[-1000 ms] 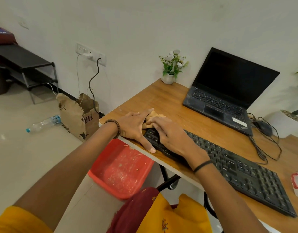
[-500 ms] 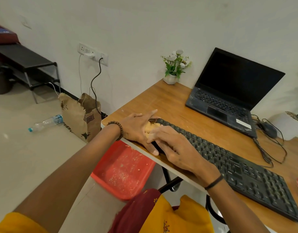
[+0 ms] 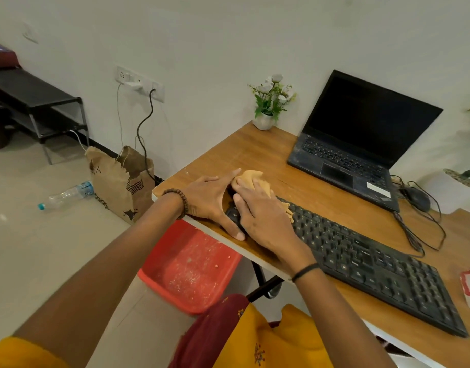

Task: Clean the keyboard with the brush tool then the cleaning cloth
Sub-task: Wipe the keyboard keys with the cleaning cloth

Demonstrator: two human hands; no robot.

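A long black keyboard lies slantwise along the front of the wooden desk. Its left end sits under both hands. My left hand braces that end, thumb along the front edge and fingers stretched along the far side. My right hand lies flat on the tan cleaning cloth and presses it onto the left keys. The cloth bunches out beyond my fingertips and a frayed bit shows by my little finger. No brush tool is in view.
An open black laptop stands at the back right, with a mouse and tangled cable beside it. A small flower pot is at the back. A red tub sits under the desk, a paper bag and a bottle on the floor.
My right hand slid the cloth back toward the far left corner of the keyboard after drawing it toward the front edge. My left hand stayed at the keyboard's end.
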